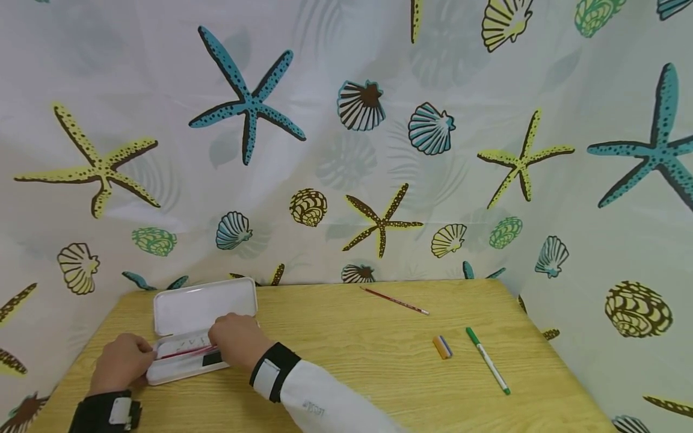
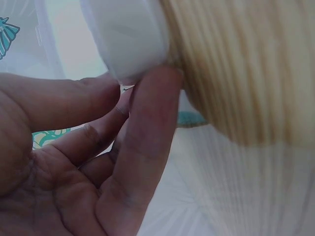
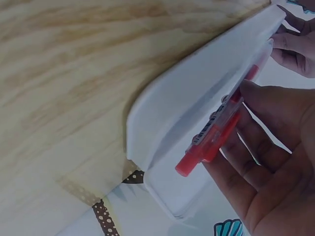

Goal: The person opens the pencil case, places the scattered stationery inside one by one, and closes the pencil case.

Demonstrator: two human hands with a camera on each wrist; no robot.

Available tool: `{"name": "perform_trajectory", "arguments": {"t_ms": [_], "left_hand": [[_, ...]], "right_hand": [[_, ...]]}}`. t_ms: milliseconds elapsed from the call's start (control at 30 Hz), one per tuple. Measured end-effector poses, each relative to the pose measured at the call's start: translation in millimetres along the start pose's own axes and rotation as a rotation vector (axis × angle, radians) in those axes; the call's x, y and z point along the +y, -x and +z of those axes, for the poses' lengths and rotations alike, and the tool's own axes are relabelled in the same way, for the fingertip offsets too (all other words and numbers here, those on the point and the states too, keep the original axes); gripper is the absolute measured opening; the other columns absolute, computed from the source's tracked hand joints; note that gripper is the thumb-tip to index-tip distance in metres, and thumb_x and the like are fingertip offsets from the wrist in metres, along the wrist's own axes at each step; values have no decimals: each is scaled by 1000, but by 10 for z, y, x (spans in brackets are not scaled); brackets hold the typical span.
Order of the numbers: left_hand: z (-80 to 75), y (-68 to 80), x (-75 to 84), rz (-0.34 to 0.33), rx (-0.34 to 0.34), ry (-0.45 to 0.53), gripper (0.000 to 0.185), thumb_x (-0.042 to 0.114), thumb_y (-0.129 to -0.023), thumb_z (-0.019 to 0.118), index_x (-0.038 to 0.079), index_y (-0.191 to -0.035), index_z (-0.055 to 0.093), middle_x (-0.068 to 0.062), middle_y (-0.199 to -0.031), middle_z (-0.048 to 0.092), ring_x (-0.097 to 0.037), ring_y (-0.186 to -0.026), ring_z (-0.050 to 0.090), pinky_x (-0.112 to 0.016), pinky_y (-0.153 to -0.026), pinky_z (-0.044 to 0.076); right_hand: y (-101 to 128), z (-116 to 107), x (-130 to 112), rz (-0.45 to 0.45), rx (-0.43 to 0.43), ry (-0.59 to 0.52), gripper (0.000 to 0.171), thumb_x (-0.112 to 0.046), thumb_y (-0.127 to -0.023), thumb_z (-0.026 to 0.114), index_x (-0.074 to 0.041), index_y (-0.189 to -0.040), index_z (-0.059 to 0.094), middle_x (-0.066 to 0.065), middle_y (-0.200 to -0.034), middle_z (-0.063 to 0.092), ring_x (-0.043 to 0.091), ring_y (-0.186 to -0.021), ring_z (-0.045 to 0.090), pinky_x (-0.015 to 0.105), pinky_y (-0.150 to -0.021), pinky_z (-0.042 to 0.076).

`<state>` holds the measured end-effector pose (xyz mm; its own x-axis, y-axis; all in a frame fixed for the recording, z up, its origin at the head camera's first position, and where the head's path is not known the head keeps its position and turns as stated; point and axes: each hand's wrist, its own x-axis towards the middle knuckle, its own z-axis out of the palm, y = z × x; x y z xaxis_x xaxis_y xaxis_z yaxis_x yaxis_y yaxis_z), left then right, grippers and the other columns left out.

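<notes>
A white pencil case (image 1: 175, 376) lies at the table's left with its lid (image 1: 203, 305) raised at the back. At the case's left end, my left hand (image 1: 120, 362) pinches the corner; the left wrist view shows thumb and finger on the white edge (image 2: 130, 42). My right hand (image 1: 242, 341) is over the right part of the case. Between its thumb and fingers is a red pen with a clear barrel (image 3: 214, 130), slanting along the case. A dark rectangular item (image 1: 212, 359) shows inside, partly covered by the right hand.
A red pencil (image 1: 395, 300) lies toward the back of the wooden table (image 1: 346, 343). Farther right are an orange-and-blue eraser (image 1: 442, 347) and a white marker with green ends (image 1: 489, 362). A curtain with starfish and shells (image 1: 325, 162) surrounds the table's back and sides.
</notes>
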<state>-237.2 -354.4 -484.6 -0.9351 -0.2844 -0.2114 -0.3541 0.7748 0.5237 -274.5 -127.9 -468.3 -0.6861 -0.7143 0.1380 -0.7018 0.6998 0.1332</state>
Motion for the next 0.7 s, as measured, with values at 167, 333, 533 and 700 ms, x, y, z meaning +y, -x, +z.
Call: {"name": "perform_trajectory", "arguments": {"t_ms": [167, 333, 533, 700], "left_hand": [[6, -5, -7, 1, -10, 11, 26, 8, -94, 67, -17, -101, 64, -24, -86, 63, -28, -71, 60, -35, -59, 50], [-5, 2, 1, -4, -10, 12, 27, 9, -94, 67, -17, -101, 63, -24, -86, 63, -28, -70, 61, -35, -59, 50], [-10, 15, 14, -10, -17, 14, 26, 9, -94, 67, -17, -100, 64, -23, -84, 63, -28, -71, 60, -35, -60, 49], [-5, 9, 9, -7, -13, 12, 26, 8, -94, 67, -17, -99, 64, -23, -83, 63, -28, -70, 60, -35, -59, 49]], "right_hand": [[-26, 83, -5, -5, -4, 18, 11, -24, -92, 78, -34, -97, 79, -16, -88, 68, 1, -78, 58, 20, -61, 48], [-31, 85, -4, -18, 7, 23, 11, -23, -94, 76, -33, -97, 79, -15, -88, 67, 1, -78, 58, 19, -60, 48], [-43, 87, -29, -12, -9, 41, 11, -24, -94, 75, -34, -96, 78, -16, -88, 67, 1, -78, 58, 23, -56, 48], [-72, 103, -26, -3, -3, 27, 11, -24, -94, 75, -35, -96, 77, -16, -88, 67, 1, -78, 57, 23, -59, 48]]}}
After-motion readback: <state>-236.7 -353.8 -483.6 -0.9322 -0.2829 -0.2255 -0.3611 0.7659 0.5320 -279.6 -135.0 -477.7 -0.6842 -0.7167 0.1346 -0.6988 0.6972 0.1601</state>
